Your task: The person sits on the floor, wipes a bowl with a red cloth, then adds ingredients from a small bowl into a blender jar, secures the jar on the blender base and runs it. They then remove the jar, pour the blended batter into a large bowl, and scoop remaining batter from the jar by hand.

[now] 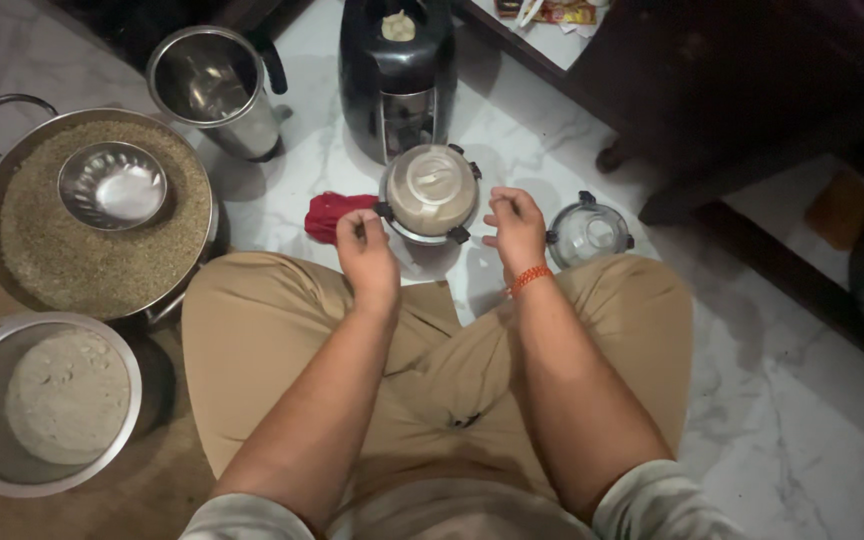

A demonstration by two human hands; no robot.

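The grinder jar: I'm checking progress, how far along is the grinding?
Done: a steel bowl already holds a mound of flour. In hand: the left hand and right hand sit at the lidded jar, off the mixer base, showing pale powder. Left: the big pan is full of grain.

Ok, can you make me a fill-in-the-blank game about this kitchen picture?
1. The small steel bowl sits on the grain in the big ____.
2. The cloth beside the left hand is ____ in colour.
3. Both hands hover at the grinder jar, whose lid is ____.
4. The right hand has an ____ thread round its wrist.

Missing words: pan; red; on; orange
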